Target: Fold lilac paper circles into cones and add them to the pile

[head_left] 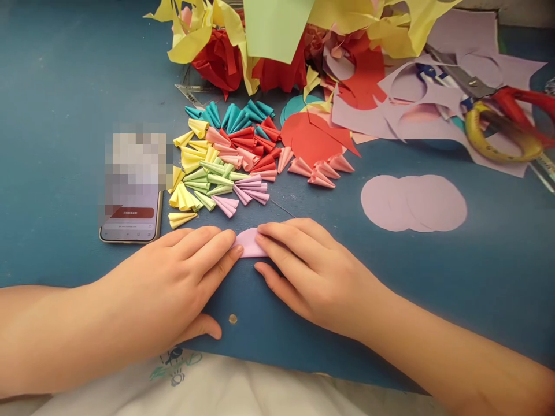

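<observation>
My left hand [182, 277] lies flat on the blue table [65, 115], its fingertips pressing the left edge of a folded lilac paper piece [248, 244]. My right hand [303, 268] rests flat beside it, with fingertips pressing on the same piece from the right. Most of the paper is hidden under my fingers. Just beyond lies a heap of several small folded paper cones [229, 162] in teal, red, pink, yellow, green and lilac.
Two overlapping lilac paper circles [414, 203] lie to the right. A phone [132, 199] lies to the left. Paper scraps [303, 46] in red, yellow and green pile at the back. Scissors [498, 110] with red and yellow handles rest on lilac offcuts at the far right.
</observation>
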Demonstrator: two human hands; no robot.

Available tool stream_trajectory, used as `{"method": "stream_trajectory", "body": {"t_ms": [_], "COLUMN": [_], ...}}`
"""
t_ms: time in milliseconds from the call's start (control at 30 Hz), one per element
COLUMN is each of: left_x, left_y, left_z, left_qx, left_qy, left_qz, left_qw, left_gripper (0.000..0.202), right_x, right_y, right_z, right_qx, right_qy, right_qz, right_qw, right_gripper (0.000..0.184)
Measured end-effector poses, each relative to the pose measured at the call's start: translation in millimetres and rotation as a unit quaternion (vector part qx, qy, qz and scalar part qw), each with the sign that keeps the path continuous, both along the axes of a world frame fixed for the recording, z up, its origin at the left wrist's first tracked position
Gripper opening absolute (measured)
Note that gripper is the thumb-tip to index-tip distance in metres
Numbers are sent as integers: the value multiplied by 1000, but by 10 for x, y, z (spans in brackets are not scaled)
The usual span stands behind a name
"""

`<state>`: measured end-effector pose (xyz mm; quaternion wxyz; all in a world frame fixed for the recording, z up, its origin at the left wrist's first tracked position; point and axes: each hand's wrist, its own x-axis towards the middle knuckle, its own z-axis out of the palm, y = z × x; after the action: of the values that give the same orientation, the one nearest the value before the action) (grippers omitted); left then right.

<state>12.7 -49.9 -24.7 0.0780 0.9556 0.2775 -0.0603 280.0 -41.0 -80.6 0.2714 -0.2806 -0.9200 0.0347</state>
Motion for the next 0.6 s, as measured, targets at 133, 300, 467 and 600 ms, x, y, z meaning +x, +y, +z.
{"method": "stream_trajectory", "body": {"t_ms": [133, 300, 467, 600], "left_x": [-5, -9, -23, -48], "left_y": [-9, -25, -37, -32], "left_z": [-5, -8, -70, -144], "left_qx": [-7, -9, -4, 19], "left_qy": [-6, -23, -33, -37], "left_qz": [0, 12, 18, -10], "left_qw": [1000, 1000, 999, 999], "left_gripper": [82, 90, 88, 102], "right_x": [-4, -17, -22, -19], "right_y": [-2, -4, -11, -6], "right_z": [-7, 0, 8, 8], "right_qx": [-4, -12, -11, -10], "right_qy": [6, 0, -4, 0], "right_qz": [-1, -3, -6, -2], "right_qw": [1000, 1000, 1000, 1000], "right_gripper": [17, 20, 25, 27]}}
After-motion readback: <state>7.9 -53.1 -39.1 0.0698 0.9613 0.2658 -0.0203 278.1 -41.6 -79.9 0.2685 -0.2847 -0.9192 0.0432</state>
